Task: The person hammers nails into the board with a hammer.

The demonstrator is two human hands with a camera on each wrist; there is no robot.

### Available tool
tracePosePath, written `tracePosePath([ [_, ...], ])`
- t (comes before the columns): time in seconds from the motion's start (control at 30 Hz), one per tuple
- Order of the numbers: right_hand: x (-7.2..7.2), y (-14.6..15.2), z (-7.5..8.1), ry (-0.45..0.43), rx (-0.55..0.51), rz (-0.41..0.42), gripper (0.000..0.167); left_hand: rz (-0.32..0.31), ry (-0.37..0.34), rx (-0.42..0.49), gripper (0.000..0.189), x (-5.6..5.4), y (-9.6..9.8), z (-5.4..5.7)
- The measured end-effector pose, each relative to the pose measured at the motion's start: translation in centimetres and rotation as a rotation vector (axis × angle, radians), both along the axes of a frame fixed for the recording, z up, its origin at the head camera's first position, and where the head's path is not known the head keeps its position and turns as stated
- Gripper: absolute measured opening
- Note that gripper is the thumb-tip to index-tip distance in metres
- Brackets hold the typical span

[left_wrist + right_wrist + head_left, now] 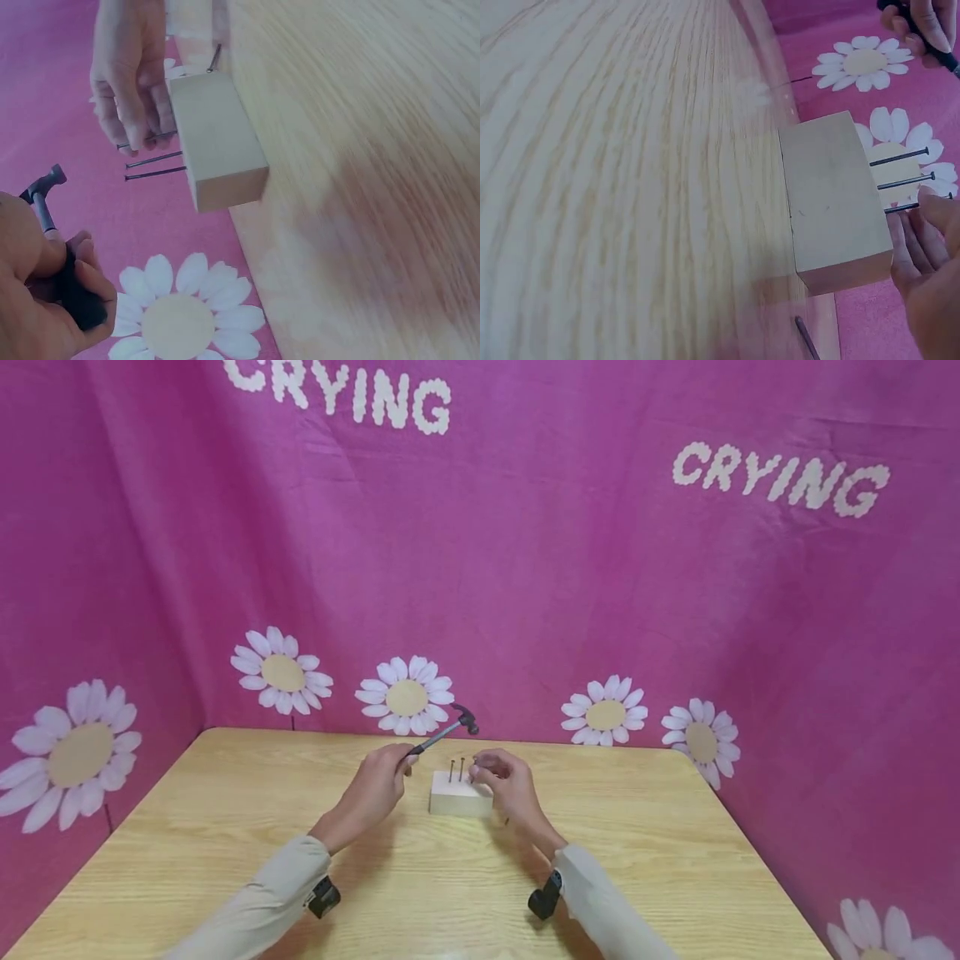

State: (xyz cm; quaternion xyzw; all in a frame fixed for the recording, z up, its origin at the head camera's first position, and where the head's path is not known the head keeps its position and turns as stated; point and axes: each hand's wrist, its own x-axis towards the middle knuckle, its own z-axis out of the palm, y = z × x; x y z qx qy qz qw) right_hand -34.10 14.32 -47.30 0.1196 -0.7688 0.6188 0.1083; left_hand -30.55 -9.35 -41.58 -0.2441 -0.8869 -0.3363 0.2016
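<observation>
Evidently, hammer [441, 735] is held aside in curled L grip [382, 781]; 1 nail [900, 208] is pinched upright by R grip [512, 781], prob. for steadiness, atop block [829, 195] on surface [660, 827].

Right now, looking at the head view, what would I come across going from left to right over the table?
Left sleeve → left hand → leftmost upright nail → next upright nail → right hand → right sleeve.
</observation>
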Motion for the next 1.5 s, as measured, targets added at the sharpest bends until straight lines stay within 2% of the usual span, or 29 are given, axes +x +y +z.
tracePosePath([
  [0.1, -0.1, -0.1, -0.1, 0.004, -0.054, -0.011, 0.017, -0.013, -0.005, 0.018, 0.015, 0.0, 0.0, -0.1],
  [0.27, -0.2, -0.2, -0.4, -0.014, -0.129, -0.025, 0.017, -0.023, -0.075, -0.096, 0.017, 0.2, -0.3, -0.4],
  [0.43, -0.1, -0.2, -0.4, -0.029, -0.112, -0.015, 0.016, -0.012, -0.033, -0.012, 0.015, 0.4, -0.3, 0.1],
  [0.6, -0.3, -0.1, -0.5, -0.015, -0.089, -0.015, 0.015, -0.062, -0.043, -0.118, 0.016, 0.3, 0.4, 0.2],
  [0.67, -0.3, -0.1, -0.6, -0.015, -0.079, -0.009, 0.014, -0.069, -0.018, -0.108, 0.015, 0.5, 0.6, 0.1],
  [0.77, -0.3, -0.2, -0.7, -0.007, -0.078, 0.016, 0.014, -0.047, 0.058, -0.045, 0.011, 0.7, 0.7, 0.3],
  [0.83, -0.4, -0.3, -0.6, 0.008, -0.083, 0.030, 0.013, -0.018, 0.094, -0.076, 0.010, 0.7, 0.7, 0.5],
  [0.97, -0.6, -0.2, -0.4, -0.002, -0.081, 0.034, 0.013, 0.016, 0.047, -0.153, 0.008, 0.4, 0.4, 0.5],
  [1.07, -0.7, -0.1, -0.3, -0.016, -0.067, 0.033, 0.013, 0.032, 0.036, -0.092, 0.008, 0.5, 0.3, 0.4],
  [1.13, -0.9, 0.1, -0.4, -0.002, -0.053, 0.031, 0.013, 0.033, 0.047, -0.097, 0.009, 0.4, 0.3, 0.4],
  [1.27, -1.2, 0.2, -0.6, 0.006, -0.027, 0.026, 0.013, 0.030, -0.033, -0.171, 0.008, -0.1, -0.2, 0.4],
  [1.4, -1.1, 0.2, -0.7, -0.001, -0.024, 0.067, 0.022, 0.040, -0.041, -0.105, 0.010, -0.1, -1.3, 0.2],
  [1.5, -1.0, 0.3, -0.3, -0.012, -0.108, 0.101, 0.029, 0.029, -0.022, -0.059, 0.012, -0.2, -1.7, 0.0],
])
